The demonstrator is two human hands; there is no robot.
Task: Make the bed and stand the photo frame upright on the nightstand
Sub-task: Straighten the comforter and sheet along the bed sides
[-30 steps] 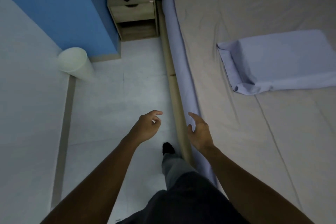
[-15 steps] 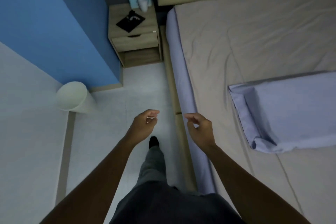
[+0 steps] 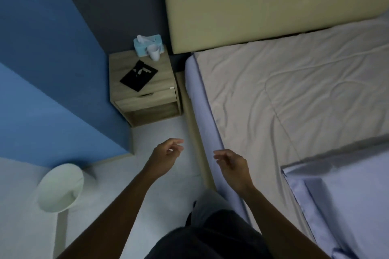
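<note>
nightstand [image 3: 145, 90] stands against the blue wall [image 3: 42, 59], just beside the head end of the bed [image 3: 294, 101]. photo frame [image 3: 139, 75] lies flat on the nightstand's top, dark face up, in front of a tissue box [image 3: 147, 45] and a white cup [image 3: 154, 51] at the back edge. both hands hang in the air well in front of the nightstand: left hand [image 3: 166, 155] over the floor, right hand [image 3: 233, 164] over the bed's edge, each with fingers loosely curled and parted, empty. a folded lilac sheet [image 3: 347, 195] rests on the bed, far from the nightstand.
</note>
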